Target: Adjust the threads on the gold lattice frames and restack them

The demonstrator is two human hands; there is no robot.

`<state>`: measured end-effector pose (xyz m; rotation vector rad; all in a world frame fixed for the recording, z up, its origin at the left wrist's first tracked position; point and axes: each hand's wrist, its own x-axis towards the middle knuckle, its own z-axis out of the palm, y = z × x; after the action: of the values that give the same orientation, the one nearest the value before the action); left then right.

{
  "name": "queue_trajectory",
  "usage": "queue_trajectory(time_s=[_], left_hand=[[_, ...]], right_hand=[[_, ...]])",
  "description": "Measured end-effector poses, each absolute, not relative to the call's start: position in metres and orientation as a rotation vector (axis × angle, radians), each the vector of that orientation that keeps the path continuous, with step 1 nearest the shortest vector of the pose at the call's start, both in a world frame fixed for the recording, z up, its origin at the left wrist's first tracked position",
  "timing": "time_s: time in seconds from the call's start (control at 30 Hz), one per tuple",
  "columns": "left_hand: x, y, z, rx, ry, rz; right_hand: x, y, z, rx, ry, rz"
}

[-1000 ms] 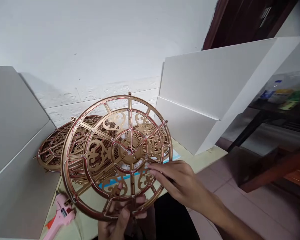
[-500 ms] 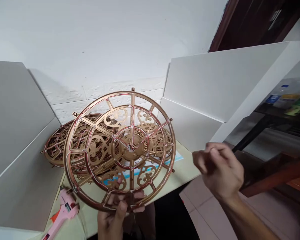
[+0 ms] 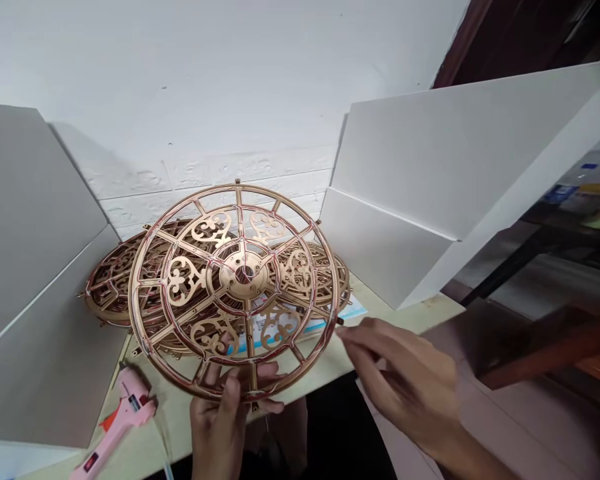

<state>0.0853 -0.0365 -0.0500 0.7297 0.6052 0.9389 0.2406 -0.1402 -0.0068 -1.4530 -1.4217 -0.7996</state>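
A round gold-coloured openwork metal frame (image 3: 250, 341) with spokes, scroll ornaments and red and pale wires along its rings is held tilted above the table. My left hand (image 3: 220, 420) grips its lower rim, thumb in front and fingers behind. My right hand (image 3: 405, 380) is beside the frame's lower right edge, its thumb and forefinger pinched together at the rim. Whether something small sits in that pinch, or whether the fingertips touch the rim, I cannot tell. Similar round frames (image 3: 105, 293) lie piled behind the held one.
A pink glue gun (image 3: 125, 417) lies at the left of the table (image 3: 425, 313). Under the frames is a blue-and-white sheet (image 3: 355, 309). Pale panels (image 3: 395, 167) stand on both sides. On the right, a dark shelf holds a bottle (image 3: 570, 187) and other items.
My right hand has moved left from open space to the frame's right edge. The held frame has turned and tilted farther back; my left hand keeps its hold.
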Motion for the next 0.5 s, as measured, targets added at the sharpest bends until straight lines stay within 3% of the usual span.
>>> queue_trajectory(time_s=[0.27,0.5], left_hand=[[0.084,-0.041,-0.05,0.814,0.662,0.948],[0.078,-0.038,-0.047,0.796,0.647,0.966]], right_hand=[[0.231,-0.105,0.009,-1.478,-1.665,-0.503],[0.232,-0.104,0.025,-1.402,-1.968,-0.715]])
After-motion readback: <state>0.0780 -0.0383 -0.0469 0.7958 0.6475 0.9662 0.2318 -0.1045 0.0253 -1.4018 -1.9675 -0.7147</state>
